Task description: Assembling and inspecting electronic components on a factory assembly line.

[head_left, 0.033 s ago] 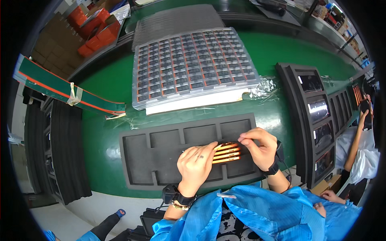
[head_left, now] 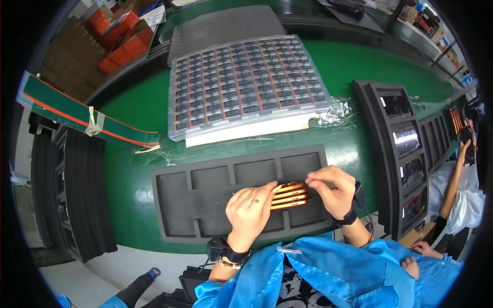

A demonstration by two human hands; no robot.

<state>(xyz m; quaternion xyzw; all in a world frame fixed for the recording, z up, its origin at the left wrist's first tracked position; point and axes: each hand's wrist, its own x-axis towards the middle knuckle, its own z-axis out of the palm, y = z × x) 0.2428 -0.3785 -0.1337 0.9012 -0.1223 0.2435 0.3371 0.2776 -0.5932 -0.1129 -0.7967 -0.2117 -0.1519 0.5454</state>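
A small bundle of orange strips with dark markings (head_left: 290, 197) lies side by side over the black foam tray (head_left: 205, 192). My left hand (head_left: 250, 209) is closed at the left end of these strips, its fingers hiding that end. At their right far end, my right hand (head_left: 335, 191) is raised with thumb and forefinger pinched together. Whatever may be between those fingertips is too small to make out. The foam tray has shallow compartments along its far and near sides, and both hands are above its right half.
Beyond the foam tray stands a clear plastic tray (head_left: 249, 82) full of small black-and-orange parts. Stacked foam trays with dark glossy panels (head_left: 407, 138) are at the right; more black foam (head_left: 84, 190) is stacked left. A green angled strip (head_left: 67, 110) juts in. A co-worker's arm (head_left: 454, 177) shows at far right.
My right hand has shifted very slightly right and toward me, still pinched. My left hand and the strips look the same.
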